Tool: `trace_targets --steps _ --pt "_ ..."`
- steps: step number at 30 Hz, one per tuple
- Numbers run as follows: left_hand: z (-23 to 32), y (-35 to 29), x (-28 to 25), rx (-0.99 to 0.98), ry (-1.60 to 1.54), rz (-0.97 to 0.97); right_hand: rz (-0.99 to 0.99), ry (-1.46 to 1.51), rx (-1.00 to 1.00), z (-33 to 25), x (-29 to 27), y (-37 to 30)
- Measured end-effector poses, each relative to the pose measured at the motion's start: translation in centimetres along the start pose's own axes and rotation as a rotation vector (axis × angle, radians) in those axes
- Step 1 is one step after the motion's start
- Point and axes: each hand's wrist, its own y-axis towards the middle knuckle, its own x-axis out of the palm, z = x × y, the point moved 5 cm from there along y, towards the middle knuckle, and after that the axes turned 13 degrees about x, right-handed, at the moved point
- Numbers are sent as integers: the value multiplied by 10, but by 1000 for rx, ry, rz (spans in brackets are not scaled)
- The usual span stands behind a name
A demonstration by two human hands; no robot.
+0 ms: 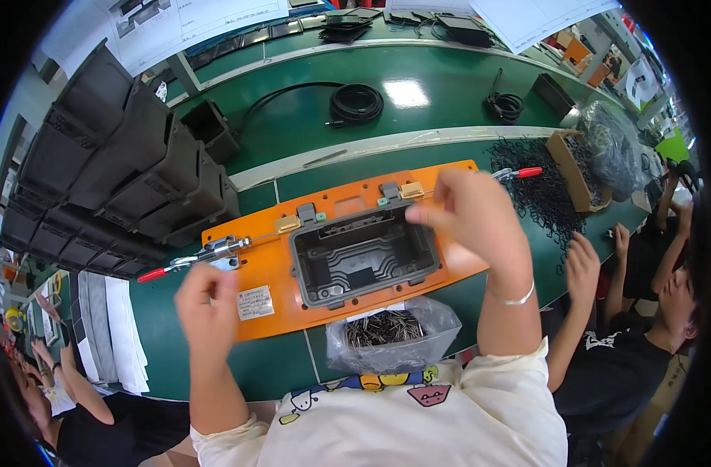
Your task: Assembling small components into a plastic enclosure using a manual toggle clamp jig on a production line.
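Note:
A dark grey plastic housing (pixel 362 296), open at the top, sits in an orange fixture plate (pixel 271 323). Two hinge-like tabs stand along its far side, beside brass-coloured blocks (pixel 288 225). Over the plate's left end is my left hand (pixel 207 300), fingers curled in; whatever they may pinch is hidden. Close by lies a toggle clamp (pixel 222 251) with a red handle. My right hand (pixel 474 210) hovers at the housing's far right corner, thumb stretched out apart from the bent fingers. Beyond it is another red-handled toggle clamp (pixel 517 173).
A plastic-lined box of thin metal pins (pixel 384 328) stands at the near edge. Black bins (pixel 149 167) are stacked left. Coiled black cable (pixel 355 104) lies on the far bench. Black clips (pixel 533 191) and a cardboard box (pixel 571 167) are right, near a co-worker's hand (pixel 582 268).

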Motion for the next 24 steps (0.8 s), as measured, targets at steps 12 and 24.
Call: trace_targets --steps 12,24 --pt "40 49 63 59 429 -475 -87 238 97 17 17 -18" --pt "35 48 39 -79 35 -149 97 589 -278 -69 -42 -64"
